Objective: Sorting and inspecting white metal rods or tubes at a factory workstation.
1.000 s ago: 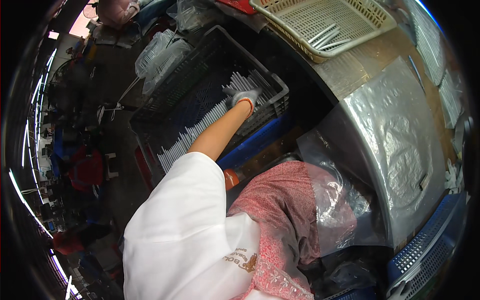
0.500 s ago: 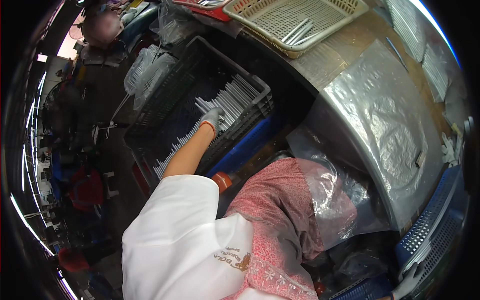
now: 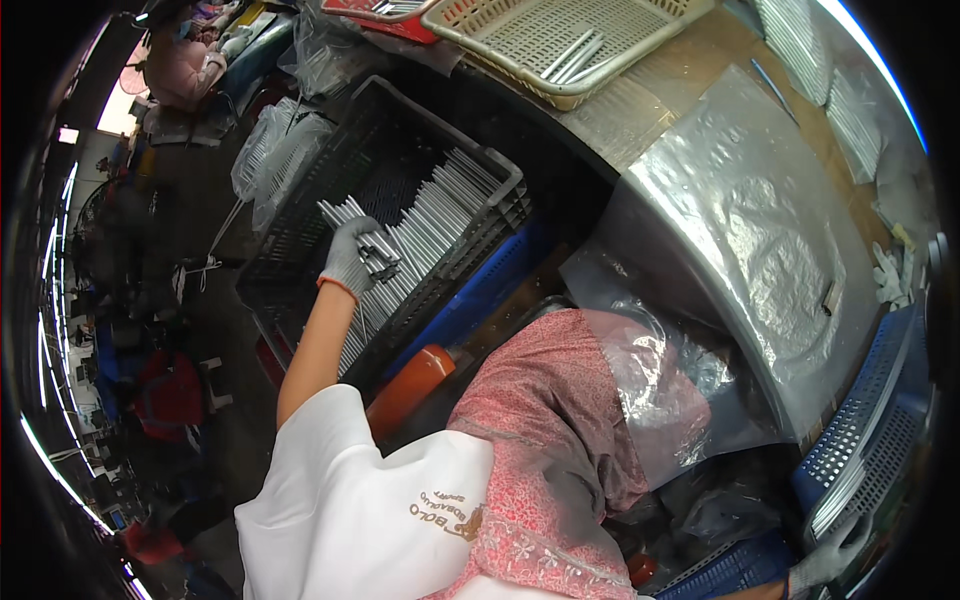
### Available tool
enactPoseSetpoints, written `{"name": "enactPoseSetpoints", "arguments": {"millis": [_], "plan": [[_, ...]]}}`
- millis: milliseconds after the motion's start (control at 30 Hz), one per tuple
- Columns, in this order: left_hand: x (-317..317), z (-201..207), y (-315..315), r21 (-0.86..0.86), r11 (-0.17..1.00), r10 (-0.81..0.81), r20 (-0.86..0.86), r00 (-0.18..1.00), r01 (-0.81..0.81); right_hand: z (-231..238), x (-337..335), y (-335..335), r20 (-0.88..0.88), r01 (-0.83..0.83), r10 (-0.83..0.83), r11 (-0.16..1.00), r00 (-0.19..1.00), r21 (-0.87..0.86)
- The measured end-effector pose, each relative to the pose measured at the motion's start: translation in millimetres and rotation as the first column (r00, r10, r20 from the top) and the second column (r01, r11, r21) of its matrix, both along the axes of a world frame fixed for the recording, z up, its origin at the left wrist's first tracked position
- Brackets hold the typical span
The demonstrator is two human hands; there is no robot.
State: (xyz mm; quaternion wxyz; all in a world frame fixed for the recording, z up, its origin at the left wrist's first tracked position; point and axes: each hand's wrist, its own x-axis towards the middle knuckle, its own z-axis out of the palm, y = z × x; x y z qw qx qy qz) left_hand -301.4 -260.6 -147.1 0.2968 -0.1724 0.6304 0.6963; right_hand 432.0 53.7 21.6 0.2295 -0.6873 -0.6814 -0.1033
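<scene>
My left hand (image 3: 352,258), in a grey glove with an orange cuff, is closed around a bundle of thin silvery metal tubes (image 3: 342,212). It is over a black plastic crate (image 3: 285,235), where a long slanting row of similar tubes (image 3: 440,215) lies side by side. At the lower right edge, my gloved right hand (image 3: 832,562) is beside a blue perforated basket (image 3: 850,440). Silvery tubes (image 3: 838,508) lie in that basket close to its fingers. The rim of the picture partly hides those fingers, so their grip is unclear.
A cream basket (image 3: 480,45) with several tubes stands on the bench, beside a red tray (image 3: 385,12). Clear plastic sheeting (image 3: 740,240) covers the bench edge. Bagged tubes (image 3: 280,155) hang beyond the crate. Another person (image 3: 185,70) sits at the far left.
My left hand has moved left and nearer along the row, and a bundle of tubes now shows in its grip. My right hand has shifted slightly up and right beside the blue basket.
</scene>
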Motion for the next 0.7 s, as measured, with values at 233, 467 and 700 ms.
{"name": "enactPoseSetpoints", "arguments": {"millis": [233,467,700], "plan": [[77.8,128.1,91.7,0.57,0.769,-0.376,0.036,0.926,0.29,26.1,-186.1,-30.6,-0.058,-0.585,0.593,0.803,0.803,0.111],[191.5,153.0,246.4,0.408,0.453,-0.833,-0.124,0.54,0.793,8.1,-322.0,15.3,-0.611,-0.868,0.643,0.47,0.461,-0.16],[276.5,79.7,365.9,-0.129,0.51,-0.417,-0.902,0.113,0.85,-26.7,-351.8,65.4,-0.907,-0.758,0.294,0.651,0.303,-0.042]]}}
